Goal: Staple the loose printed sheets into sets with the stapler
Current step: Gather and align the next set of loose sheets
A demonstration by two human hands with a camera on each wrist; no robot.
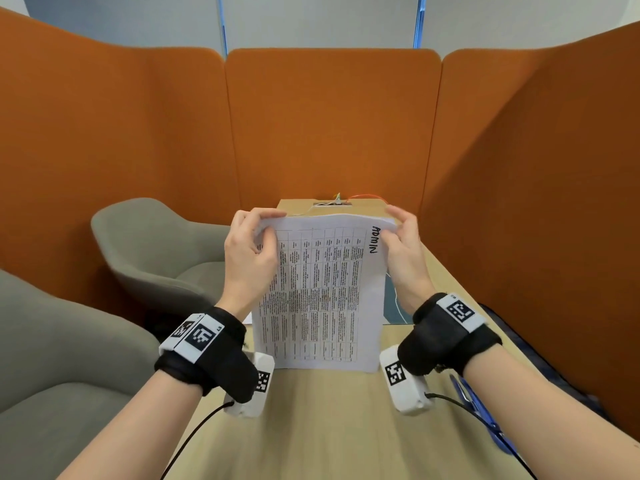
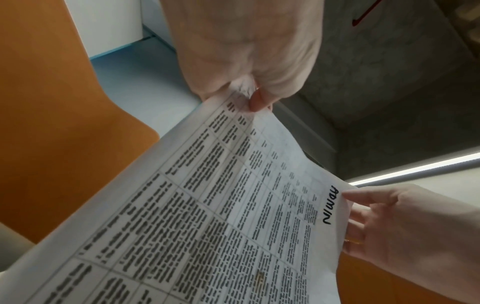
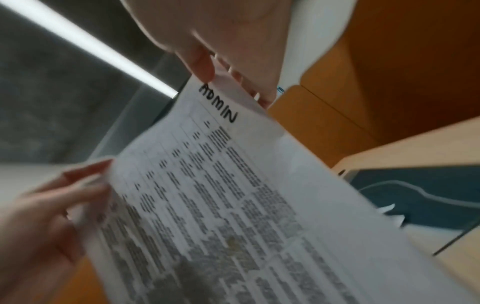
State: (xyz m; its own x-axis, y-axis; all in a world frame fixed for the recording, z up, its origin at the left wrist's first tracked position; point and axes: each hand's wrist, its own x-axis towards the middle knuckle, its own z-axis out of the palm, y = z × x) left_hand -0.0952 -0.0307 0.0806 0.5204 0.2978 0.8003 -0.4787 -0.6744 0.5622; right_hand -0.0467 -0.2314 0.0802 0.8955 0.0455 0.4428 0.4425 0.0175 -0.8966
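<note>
Both hands hold the sheets (image 1: 318,292) upright, bottom edge on the table (image 1: 329,427): left hand (image 1: 247,252) pinches the top left corner, right hand (image 1: 405,249) the top right by the handwritten "ADMIN". Blue stapler (image 1: 481,415) lies near the right forearm.

— What encloses the booth?
— Tall orange felt partition panels (image 1: 332,126), a pale grey wall (image 1: 311,19) above them.
— And the furniture?
— Two grey upholstered armchairs (image 1: 156,244) left of the light wooden surface (image 1: 329,427).

Even indoor light, wide-angle edge bending, motion-blurred right wrist view.
</note>
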